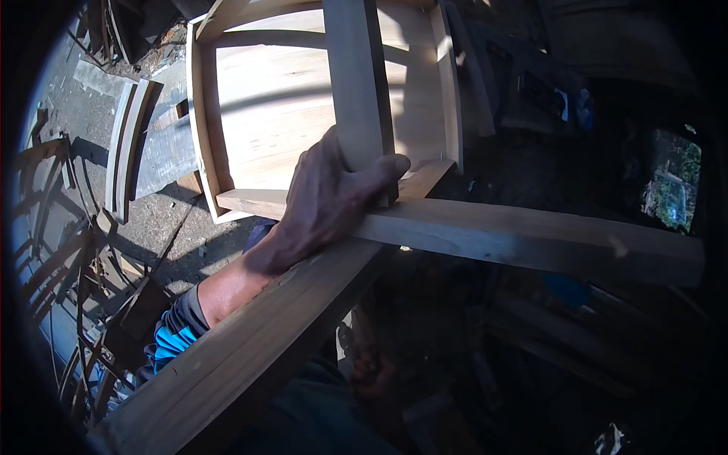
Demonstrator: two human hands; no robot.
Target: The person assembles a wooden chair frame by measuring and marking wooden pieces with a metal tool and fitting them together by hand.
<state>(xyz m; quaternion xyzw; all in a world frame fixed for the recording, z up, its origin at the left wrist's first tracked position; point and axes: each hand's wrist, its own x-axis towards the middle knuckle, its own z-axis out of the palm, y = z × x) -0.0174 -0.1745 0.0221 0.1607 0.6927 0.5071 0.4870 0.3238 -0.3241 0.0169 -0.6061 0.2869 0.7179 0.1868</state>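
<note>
My left hand [326, 193] is closed at a joint where several wooden beams meet, its thumb pressed along the right side of the lower end of a thick beam [355, 83]. A second beam [531, 231] runs off to the right from beneath the hand. Under my wrist, a third beam [227, 345] slants down to the lower left. Behind the joint is a shallow wooden box [203, 129] with raised sides and a sunlit panel inside. In deep shadow below the joint, a dim shape looks like my right hand [375, 373]; its fingers cannot be made out.
Two narrow wooden strips [127, 152] lean beside a grey board [167, 155] at the left. Thin curved wooden pieces [49, 189] are heaped along the far left edge. Darkness hides most of the right side, where a bright opening [673, 182] shows greenery.
</note>
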